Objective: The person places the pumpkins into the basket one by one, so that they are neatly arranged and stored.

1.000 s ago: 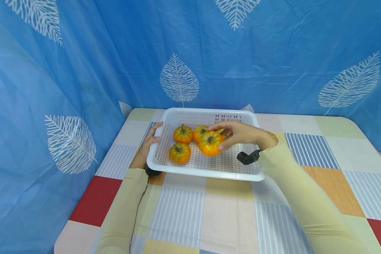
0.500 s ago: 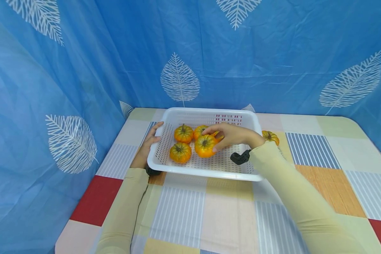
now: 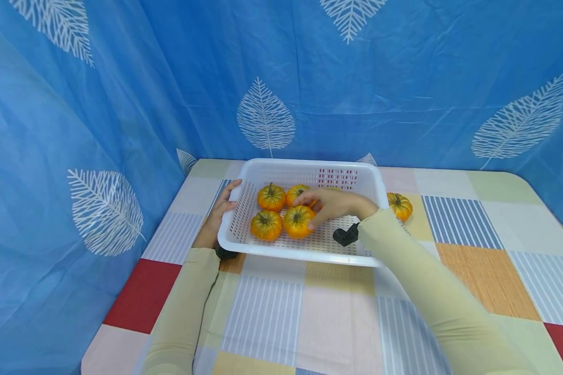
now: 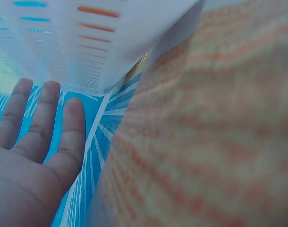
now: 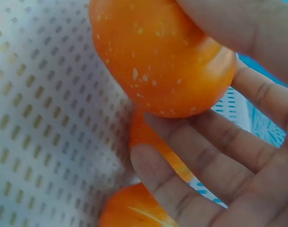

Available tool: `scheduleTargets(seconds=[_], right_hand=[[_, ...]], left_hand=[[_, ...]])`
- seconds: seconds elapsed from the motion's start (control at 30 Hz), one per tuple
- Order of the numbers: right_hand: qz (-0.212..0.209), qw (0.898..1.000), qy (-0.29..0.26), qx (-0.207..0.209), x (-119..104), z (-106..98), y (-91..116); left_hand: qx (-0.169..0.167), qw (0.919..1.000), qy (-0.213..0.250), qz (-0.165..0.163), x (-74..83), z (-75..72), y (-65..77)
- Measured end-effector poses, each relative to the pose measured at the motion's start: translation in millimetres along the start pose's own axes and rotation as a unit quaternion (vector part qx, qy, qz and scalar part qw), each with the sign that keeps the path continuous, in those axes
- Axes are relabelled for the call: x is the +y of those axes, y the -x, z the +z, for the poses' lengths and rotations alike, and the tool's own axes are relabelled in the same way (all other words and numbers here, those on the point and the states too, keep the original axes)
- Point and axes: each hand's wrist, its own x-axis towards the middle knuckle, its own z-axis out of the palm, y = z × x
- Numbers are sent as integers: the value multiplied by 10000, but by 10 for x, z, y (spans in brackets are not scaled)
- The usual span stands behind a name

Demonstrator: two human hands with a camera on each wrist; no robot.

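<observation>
My right hand (image 3: 330, 204) reaches into a white slotted plastic basket (image 3: 300, 254) and holds a small orange pumpkin (image 3: 298, 222), thumb on one side and fingertips on the other. In the right wrist view the pumpkin (image 5: 158, 56) is close over the basket floor, with two more behind the fingers. Left of it sits a pumpkin (image 3: 266, 226); behind are others (image 3: 271, 198), one (image 3: 296, 192) beside my fingers and one mostly hidden behind my hand. At the basket's left end is my left hand (image 3: 214, 219), its straight fingers (image 4: 40, 113) against the outer wall.
Another pumpkin (image 3: 400, 207) lies on the table just right of the basket. A patchwork checked cloth (image 3: 338, 328) covers the table. Blue curtains (image 3: 380, 104) with white leaf prints hang behind and on the left.
My right hand has carried the pumpkin leftward and down, in beside the front left pumpkin. The pumpkin on the table right of the basket has come into full view. My left hand stays put.
</observation>
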Motion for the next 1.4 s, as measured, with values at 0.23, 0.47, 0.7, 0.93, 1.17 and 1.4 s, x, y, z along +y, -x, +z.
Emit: scheduleTargets(seconds=[0.23, 0.47, 0.7, 0.93, 1.17, 1.4], right_hand=[[-68, 9997, -226, -98, 52, 56, -35], [-41, 9998, -96, -186, 90, 66, -55], [73, 9997, 2, -218, 108, 85, -80], [221, 9994, -82, -261, 111, 103, -87], [309, 9991, -90, -289, 113, 120, -97], [346, 9990, -45, -287, 100, 124, -91]], left_hand=[[17, 9999, -82, -55, 8, 1, 8], [-6, 10000, -82, -36, 15, -4, 14], [18, 9999, -69, -77, 23, 6, 18], [53, 10000, -2, -72, 20, 26, 20], [69, 9999, 44, -62, 13, 10, 11], [32, 10000, 36, -66, 20, 11, 15]])
